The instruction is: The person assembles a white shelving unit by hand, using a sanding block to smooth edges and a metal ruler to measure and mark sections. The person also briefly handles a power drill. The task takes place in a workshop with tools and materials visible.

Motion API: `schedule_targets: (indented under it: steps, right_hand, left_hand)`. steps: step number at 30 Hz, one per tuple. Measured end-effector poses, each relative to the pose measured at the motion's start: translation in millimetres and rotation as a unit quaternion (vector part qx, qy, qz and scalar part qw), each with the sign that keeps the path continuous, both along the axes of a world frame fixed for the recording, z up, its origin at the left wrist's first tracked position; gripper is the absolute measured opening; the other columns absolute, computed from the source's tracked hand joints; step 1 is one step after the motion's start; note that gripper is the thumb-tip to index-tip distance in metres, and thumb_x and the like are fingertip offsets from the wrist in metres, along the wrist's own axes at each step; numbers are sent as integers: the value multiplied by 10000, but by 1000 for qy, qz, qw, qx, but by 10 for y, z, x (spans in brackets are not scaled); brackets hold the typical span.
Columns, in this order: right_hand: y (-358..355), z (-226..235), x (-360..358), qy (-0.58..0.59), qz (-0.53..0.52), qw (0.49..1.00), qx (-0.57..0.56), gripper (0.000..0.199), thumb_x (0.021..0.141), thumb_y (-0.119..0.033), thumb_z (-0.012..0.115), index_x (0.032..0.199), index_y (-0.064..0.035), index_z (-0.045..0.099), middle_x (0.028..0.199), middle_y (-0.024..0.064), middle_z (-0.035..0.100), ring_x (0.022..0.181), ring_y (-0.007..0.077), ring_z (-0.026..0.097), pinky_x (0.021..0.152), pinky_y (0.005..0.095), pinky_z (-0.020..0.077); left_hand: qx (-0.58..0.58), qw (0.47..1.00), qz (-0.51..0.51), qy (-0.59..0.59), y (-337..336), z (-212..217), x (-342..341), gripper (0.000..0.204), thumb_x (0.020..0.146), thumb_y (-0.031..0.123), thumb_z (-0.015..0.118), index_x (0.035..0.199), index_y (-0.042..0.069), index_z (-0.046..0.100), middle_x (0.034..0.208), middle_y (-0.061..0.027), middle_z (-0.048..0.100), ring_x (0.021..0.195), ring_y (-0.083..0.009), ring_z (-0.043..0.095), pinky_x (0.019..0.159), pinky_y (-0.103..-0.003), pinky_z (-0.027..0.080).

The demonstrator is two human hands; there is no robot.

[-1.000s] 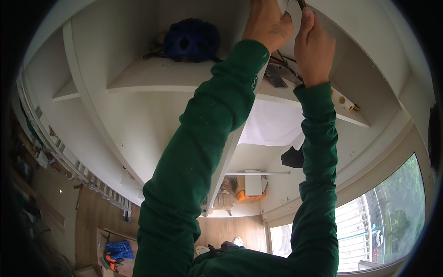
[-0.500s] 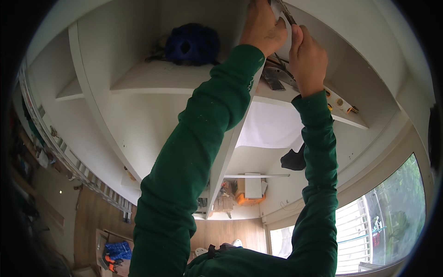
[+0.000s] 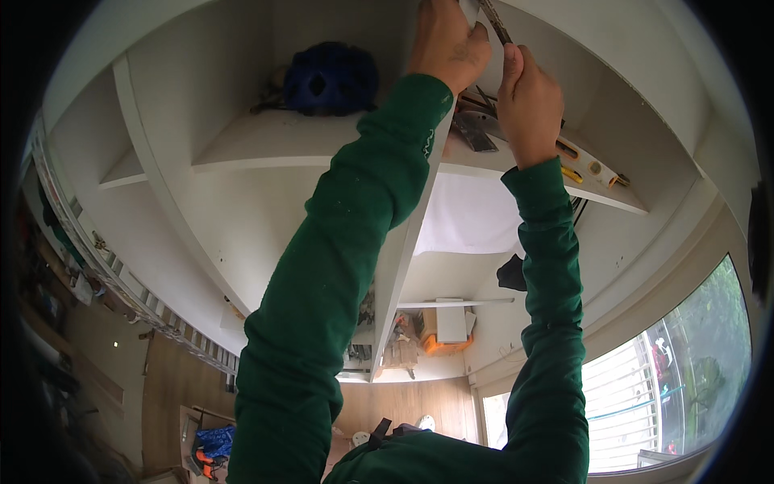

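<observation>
Both my arms reach up in green sleeves to the top of a white shelving unit. My left hand (image 3: pixel 453 44) is closed at the front edge of a white upright panel (image 3: pixel 401 252), thumb on its right side; the fingertips are partly cut off by the picture's top. Close by on the right, my right hand (image 3: pixel 530 101) grips a narrow, dark, speckled tool (image 3: pixel 494 22) between thumb and curled fingers. Its upper end runs toward the panel and out of view, so its kind cannot be made out. Below lie a dark flat-bladed tool (image 3: pixel 474 131) and a spirit level (image 3: pixel 598 169) on a shelf.
A blue helmet (image 3: pixel 330 79) sits in the compartment at left. Lower down are a white cloth (image 3: pixel 468 214), a black cloth-like item (image 3: pixel 511 274) and an orange box (image 3: pixel 447 347). A ladder (image 3: pixel 173 332) stands at left, a window (image 3: pixel 685 379) at right.
The view has shifted slightly. Both hands appear a little further left in the picture, still gripping up high, and more of the spirit level shows beside the right wrist.
</observation>
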State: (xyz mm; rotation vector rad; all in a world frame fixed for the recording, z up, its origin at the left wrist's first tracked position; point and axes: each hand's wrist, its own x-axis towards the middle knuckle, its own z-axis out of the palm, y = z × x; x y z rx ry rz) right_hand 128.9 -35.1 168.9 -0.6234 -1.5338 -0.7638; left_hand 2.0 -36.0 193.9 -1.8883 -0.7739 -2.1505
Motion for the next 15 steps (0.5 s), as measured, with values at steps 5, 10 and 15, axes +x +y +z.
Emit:
schedule_targets:
  steps: [5, 10, 15]
  right_hand:
    - [-8, -40, 25, 26, 16, 999, -16, 432, 1074, -378, 396, 873, -58, 606, 603, 154, 579, 542, 399, 567, 499, 466, 438]
    - [-35, -71, 73, 36, -24, 997, -57, 427, 1062, -403, 420, 851, -69, 582, 619, 119, 615, 556, 377, 600, 504, 458, 460]
    - [-71, -89, 118, 29, -8, 995, -90, 411, 1064, -384, 420, 870, -70, 600, 615, 127, 610, 556, 381, 596, 508, 457, 456]
  left_hand:
    - [58, 998, -33, -11, 6, 8, 15, 495, 832, -25, 529, 1290, -136, 378, 1246, -395, 476, 1221, -528, 465, 1066, -499, 353]
    - [-8, 999, -31, -7, -5, -3, 7, 536, 828, -31, 531, 1325, -129, 356, 1276, -400, 476, 1244, -540, 453, 1071, -495, 353]
    - [69, 998, 16, -4, -3, 9, 16, 551, 828, -22, 543, 1333, -131, 350, 1244, -396, 502, 1215, -555, 471, 1054, -498, 373]
